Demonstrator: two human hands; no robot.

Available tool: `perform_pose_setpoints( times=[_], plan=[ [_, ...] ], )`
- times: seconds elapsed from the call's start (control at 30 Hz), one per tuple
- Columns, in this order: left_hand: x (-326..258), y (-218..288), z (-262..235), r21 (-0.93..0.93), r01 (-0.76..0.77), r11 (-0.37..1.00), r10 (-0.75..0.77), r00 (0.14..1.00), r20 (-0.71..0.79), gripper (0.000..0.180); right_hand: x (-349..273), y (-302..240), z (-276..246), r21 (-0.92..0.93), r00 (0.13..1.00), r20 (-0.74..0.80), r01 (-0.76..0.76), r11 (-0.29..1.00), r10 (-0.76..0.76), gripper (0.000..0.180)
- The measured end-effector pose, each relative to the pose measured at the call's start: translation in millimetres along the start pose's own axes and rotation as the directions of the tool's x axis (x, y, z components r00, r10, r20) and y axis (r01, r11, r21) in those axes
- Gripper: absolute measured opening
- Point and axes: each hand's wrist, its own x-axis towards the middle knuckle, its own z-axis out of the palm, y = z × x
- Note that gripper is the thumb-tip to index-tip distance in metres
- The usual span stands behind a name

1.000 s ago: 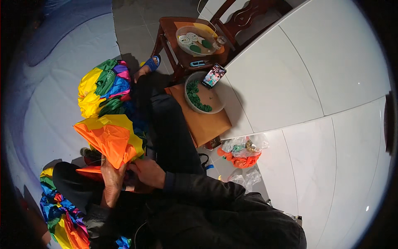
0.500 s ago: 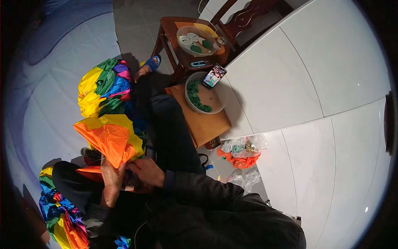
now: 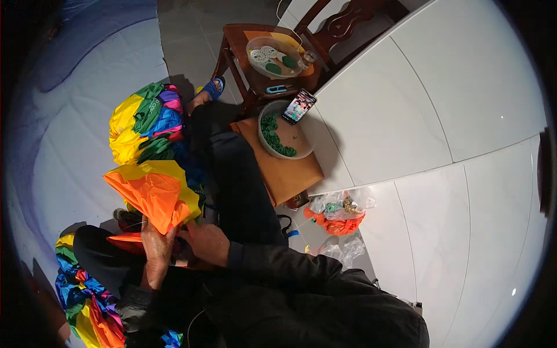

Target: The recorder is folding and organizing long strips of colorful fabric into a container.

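Orange-and-yellow cloth (image 3: 152, 194) gathered in the left hand (image 3: 156, 249), above the dark-trousered legs (image 3: 243, 185).

The left fingers look closed around the cloth's bunched lower end; the right hand (image 3: 209, 243), just beside, has its fingers curled, their tips hidden, so I cannot tell what they hold. The cloth looks slick: if the left grip loosens or the right pulls too hard, the folds could slip free. It could also snag on the multicoloured fabric heap (image 3: 145, 124) near the pale sheet's (image 3: 87, 156) right edge. Against half a second ago, the right hand is turned slightly, one finger raised toward the cloth; left hand and cloth look nearly unmoved.
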Motion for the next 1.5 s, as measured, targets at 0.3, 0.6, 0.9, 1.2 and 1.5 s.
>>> perform_pose_setpoints(
  times=[0.3, 0.6, 0.9, 1.2, 1.5],
  plan=[
    [-2, -7, 8, 0.035, 0.008, 0.999, -0.007, 1.0, -0.021, 0.061, 9, 23, 18, 0.088, 0.975, -0.149, 0.177, 0.98, -0.163, 0.034],
    [-3, -5, 6, 0.051, -0.005, 0.999, 0.006, 1.0, -0.029, 0.059, 11, 7, 1, 0.647, 0.828, 0.419, -0.56, 0.518, 0.372, 0.038],
    [2, 9, 1, -0.057, 0.037, 0.998, -0.04, 0.998, -0.054, 0.051, 4, 0, 3, 0.021, 0.997, -0.007, -0.075, 0.997, 0.075, 0.039],
    [0, 0, 4, -0.094, 0.018, 0.995, -0.025, 0.997, -0.079, 0.05, 9, 0, 7, 0.117, 0.995, -0.094, -0.025, 0.993, 0.036, 0.035],
    [2, 2, -1, -0.159, 0.045, 0.986, -0.059, 0.995, -0.085, 0.047, 9, -12, 0, 0.146, 0.961, -0.277, 0.039, 0.989, 0.003, 0.029]
  ],
)
